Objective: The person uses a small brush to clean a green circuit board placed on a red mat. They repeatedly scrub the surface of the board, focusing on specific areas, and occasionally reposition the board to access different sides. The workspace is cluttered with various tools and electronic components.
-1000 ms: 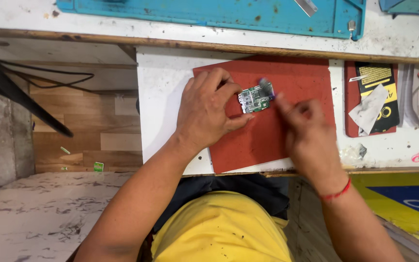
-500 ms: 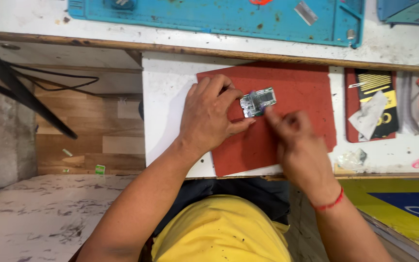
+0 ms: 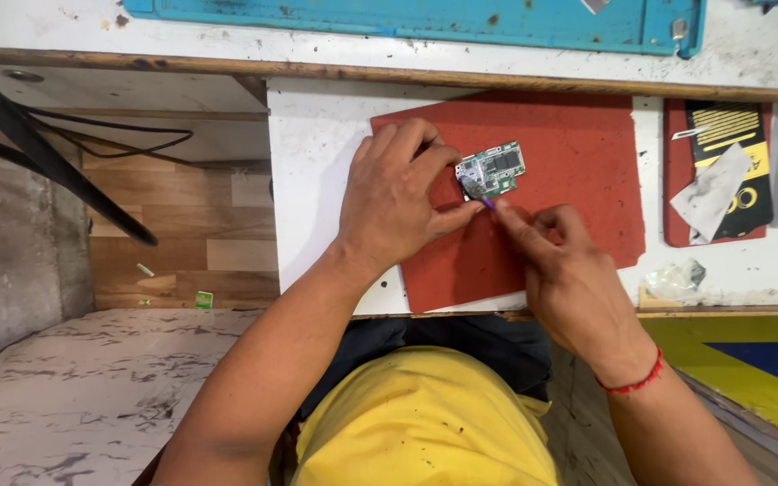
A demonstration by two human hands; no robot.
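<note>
A small green circuit board [image 3: 493, 168] lies on a red mat [image 3: 578, 162] on a white work surface. My left hand [image 3: 398, 196] pinches the board's left edge between thumb and fingers. My right hand [image 3: 562, 261] grips a small purple-tipped tool [image 3: 486, 202] whose tip touches the board's lower left corner. A red thread band circles my right wrist.
A blue silicone mat [image 3: 425, 20] lies along the far edge. To the right sit a second red mat with a black and yellow packet [image 3: 731, 157] and white paper. A crumpled wrapper [image 3: 675, 277] lies near the front edge. Black cables [image 3: 92, 144] hang at left.
My right hand has drawn in from the board's right side to its lower left corner, bringing the tool tip there. The left hand keeps its hold on the board.
</note>
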